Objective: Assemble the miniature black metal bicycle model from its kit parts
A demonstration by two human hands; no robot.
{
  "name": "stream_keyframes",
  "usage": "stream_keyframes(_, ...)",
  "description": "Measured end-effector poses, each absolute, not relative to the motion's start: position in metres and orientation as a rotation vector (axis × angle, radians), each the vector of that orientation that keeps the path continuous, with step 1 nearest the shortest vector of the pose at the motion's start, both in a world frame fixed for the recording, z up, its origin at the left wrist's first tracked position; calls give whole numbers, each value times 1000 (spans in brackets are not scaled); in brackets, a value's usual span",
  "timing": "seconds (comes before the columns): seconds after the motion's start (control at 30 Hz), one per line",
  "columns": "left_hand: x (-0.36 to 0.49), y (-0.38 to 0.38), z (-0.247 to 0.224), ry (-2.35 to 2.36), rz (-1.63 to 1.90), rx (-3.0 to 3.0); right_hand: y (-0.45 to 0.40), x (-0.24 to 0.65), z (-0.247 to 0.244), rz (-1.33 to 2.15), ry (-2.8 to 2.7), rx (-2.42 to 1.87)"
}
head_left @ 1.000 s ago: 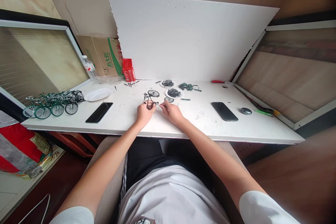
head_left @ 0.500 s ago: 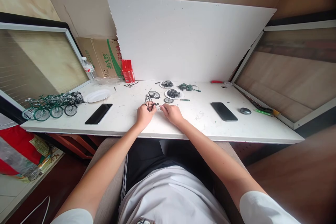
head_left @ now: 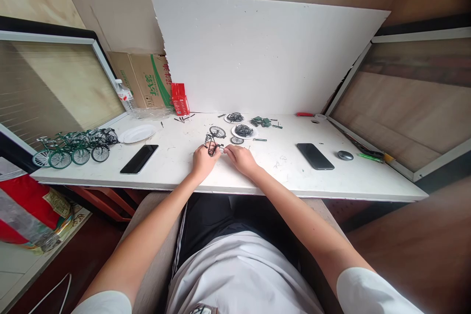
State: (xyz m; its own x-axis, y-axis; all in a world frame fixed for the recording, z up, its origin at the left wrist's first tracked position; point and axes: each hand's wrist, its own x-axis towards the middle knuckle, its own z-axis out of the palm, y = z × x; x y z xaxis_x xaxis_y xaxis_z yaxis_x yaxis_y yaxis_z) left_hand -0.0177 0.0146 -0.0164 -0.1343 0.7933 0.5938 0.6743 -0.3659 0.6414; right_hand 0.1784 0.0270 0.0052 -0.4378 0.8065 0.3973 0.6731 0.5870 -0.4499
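Note:
My left hand [head_left: 204,160] is closed around a small black model bicycle [head_left: 212,145], which is partly built and has one wheel [head_left: 217,132] at its far end. Close by on the right, my right hand [head_left: 239,155] pinches at a thin small part beside the bicycle's frame; the part is too small to make out. A loose spoked wheel [head_left: 237,141] lies on the table just beyond my right hand. Behind it, a white plate [head_left: 254,132] carries a heap of black wheels [head_left: 244,130].
Finished model bicycles [head_left: 75,149] stand in a row at the left. Phones lie on both sides, one left [head_left: 139,159] and one right [head_left: 315,156]. Green parts [head_left: 261,121] and another plate of black parts [head_left: 234,117] sit at the back, near a red box [head_left: 180,99].
Both hands hold nearly the same pose at the bicycle. The whole view has shifted very slightly.

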Motion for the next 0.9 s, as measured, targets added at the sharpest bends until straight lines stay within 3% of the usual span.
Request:
stream_keyframes(0.53, -17, 11, -12, 1660, 1556, 2026, 11, 165, 25, 963, -1943, -1114)
stream_keyframes(0.73, -16, 14, -15, 1558, 1584, 1879, 15, 167, 26, 889, -1999, -1156)
stream_keyframes(0.9, -18, 19, -17, 1533, 1602, 1839, 18, 171, 21, 556, -2126, -1229)
